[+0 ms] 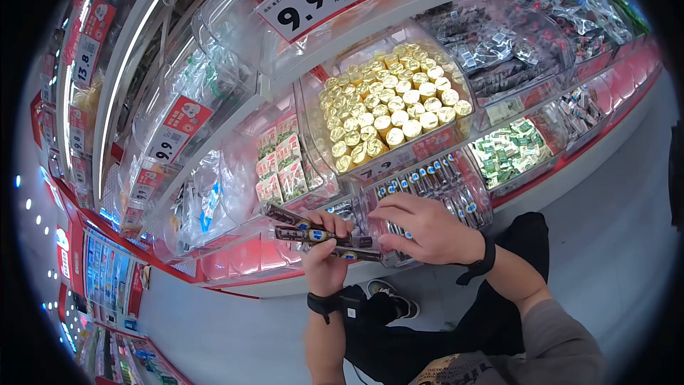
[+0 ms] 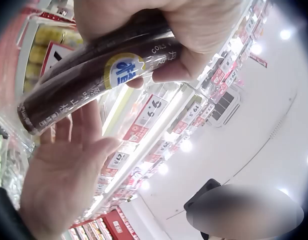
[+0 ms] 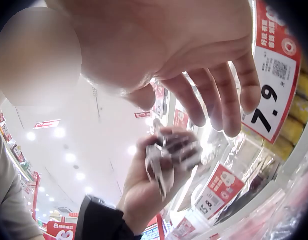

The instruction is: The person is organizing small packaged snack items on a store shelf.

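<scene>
My left hand (image 1: 324, 264) grips several dark brown wrapped snack sticks (image 1: 296, 234), each with a blue and yellow label, fanned out above the shelf's front edge. In the left wrist view, the printed wrapper of one stick (image 2: 69, 97) shows large below the thumb and fingers. My right hand (image 1: 438, 228) is beside the ends of the sticks, fingers loosely extended and nothing between them. Its palm and spread fingers (image 3: 229, 100) show in the right wrist view. Under and behind the right hand stands a clear bin of similar dark sticks (image 1: 427, 175).
Gold-wrapped rolls (image 1: 392, 103) fill a clear bin behind the hands. Left of it lie small printed packets (image 1: 285, 167); to the right is a bin of green and white wrapped sweets (image 1: 513, 150). An upper shelf with a price sign (image 1: 306, 7) overhangs the bins.
</scene>
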Tool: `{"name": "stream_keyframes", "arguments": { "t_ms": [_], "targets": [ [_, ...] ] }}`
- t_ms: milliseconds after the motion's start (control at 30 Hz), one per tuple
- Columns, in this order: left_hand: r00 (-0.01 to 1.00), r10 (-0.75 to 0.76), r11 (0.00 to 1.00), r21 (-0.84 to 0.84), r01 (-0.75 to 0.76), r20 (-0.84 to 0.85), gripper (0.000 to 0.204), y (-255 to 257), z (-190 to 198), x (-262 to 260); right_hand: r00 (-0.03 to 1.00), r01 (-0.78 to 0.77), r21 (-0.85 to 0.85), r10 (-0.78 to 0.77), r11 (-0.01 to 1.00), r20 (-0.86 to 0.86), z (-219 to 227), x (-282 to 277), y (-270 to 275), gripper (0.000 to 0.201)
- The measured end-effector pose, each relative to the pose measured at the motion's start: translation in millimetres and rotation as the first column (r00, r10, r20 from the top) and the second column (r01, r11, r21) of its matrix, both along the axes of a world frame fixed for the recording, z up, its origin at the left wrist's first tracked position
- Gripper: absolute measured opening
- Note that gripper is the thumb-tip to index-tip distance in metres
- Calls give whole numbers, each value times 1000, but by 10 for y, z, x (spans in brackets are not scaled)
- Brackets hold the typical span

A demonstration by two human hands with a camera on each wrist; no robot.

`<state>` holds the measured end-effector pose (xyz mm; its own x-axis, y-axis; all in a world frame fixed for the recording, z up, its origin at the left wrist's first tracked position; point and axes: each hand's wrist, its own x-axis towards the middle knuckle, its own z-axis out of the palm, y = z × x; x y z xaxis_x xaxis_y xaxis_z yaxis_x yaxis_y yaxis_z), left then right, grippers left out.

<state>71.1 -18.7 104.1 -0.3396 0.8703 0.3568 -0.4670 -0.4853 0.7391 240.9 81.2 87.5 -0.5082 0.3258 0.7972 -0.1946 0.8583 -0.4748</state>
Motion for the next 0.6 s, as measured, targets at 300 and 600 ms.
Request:
{"name": "stream_keyframes", "arguments": {
  "t_ms": [300, 600],
  "targets": [
    [963, -18, 1000, 24, 12, 271, 44, 108, -426, 405, 943, 4, -187, 59, 982, 329, -117, 70, -80, 31],
    [938, 80, 993, -110, -45, 338, 34, 8, -780, 521, 914, 7, -29, 5, 1000, 406, -306, 31, -60, 24]
  ]
}}
